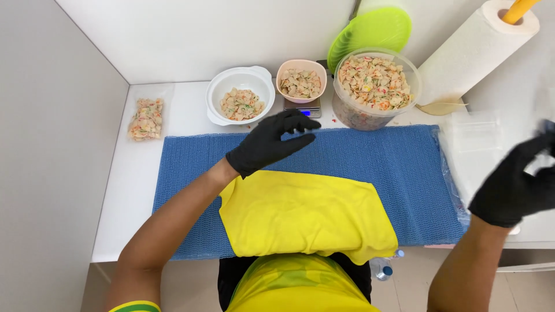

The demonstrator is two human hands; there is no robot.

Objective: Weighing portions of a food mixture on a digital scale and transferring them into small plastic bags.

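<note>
Left hand (pixel 267 141) is hovering, fingers released, just short of the scale (pixel 302 107) bearing the pink bowl (pixel 300 81); right hand (pixel 514 185) is blurring, grasp indeterminable.

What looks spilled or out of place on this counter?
A few crumbs lie on the white counter beside the big clear tub. A water bottle sits on the floor under the counter edge. Nothing else looks askew.

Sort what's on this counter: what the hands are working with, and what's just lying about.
In use: left hand hovering by the white bowl and the pink bowl on the scale; large tub; right hand at clear bags.

Lying about: paper towel roll, green lid, yellow cloth.
</note>
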